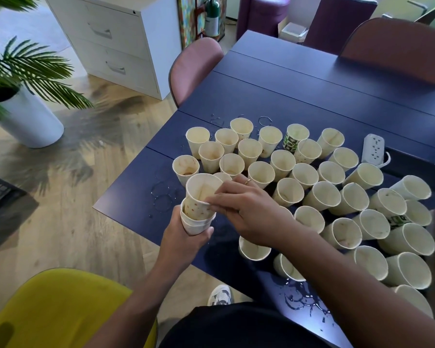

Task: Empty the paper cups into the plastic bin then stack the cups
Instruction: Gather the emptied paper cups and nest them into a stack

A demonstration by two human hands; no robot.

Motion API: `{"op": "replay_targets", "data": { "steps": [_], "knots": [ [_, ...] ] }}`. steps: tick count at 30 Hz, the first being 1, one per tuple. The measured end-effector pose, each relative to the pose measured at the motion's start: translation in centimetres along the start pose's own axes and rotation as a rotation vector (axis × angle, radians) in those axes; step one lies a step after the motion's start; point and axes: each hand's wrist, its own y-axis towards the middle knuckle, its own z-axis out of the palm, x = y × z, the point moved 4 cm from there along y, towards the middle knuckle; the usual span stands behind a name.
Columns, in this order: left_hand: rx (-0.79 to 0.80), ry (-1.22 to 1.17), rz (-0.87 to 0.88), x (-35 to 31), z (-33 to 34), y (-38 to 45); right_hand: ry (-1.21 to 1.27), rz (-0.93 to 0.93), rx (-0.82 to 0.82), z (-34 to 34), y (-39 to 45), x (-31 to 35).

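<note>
Head view: left hand (183, 237) curls around the base of a short stack of cups (197, 219) over the tabletop (274, 96) corner. Right hand (246, 209) pinches the rim of the top cup (202, 194), a dotted paper cone seated in the stack. Dozens of cream paper cups (322, 194) stand crowded on matte blue, water rings beside them. No bin shows.

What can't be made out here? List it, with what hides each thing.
Head view only:
- Plastic bin: not in frame.
- Stack base: wrapped by left hand.
- Cups under the right hand: contents hidden by the forearm.
- Cup at lower right: partly cut by frame edge.
</note>
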Motion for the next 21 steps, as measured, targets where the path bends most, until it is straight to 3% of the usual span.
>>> {"op": "replay_targets", "data": {
  "steps": [6,13,16,19,21],
  "knots": [
    [-0.009,-0.022,0.023,-1.2,0.3,0.0,-0.027,-0.002,0.119,1.8,-0.3,0.0],
    [-0.048,-0.067,0.050,-1.7,0.0,0.3,-0.138,-0.022,0.126,1.9,-0.1,0.5],
    [-0.038,-0.071,0.040,-1.6,-0.2,0.2,-0.036,0.040,0.158,1.6,0.2,0.2],
    [-0.034,-0.074,0.010,-1.2,-0.3,0.3,0.134,0.208,-0.011,0.8,0.8,-1.5],
    [-0.027,-0.064,-0.003,-0.8,-0.4,0.2,0.089,0.300,-0.117,0.6,1.2,-3.0]
  ]
}}
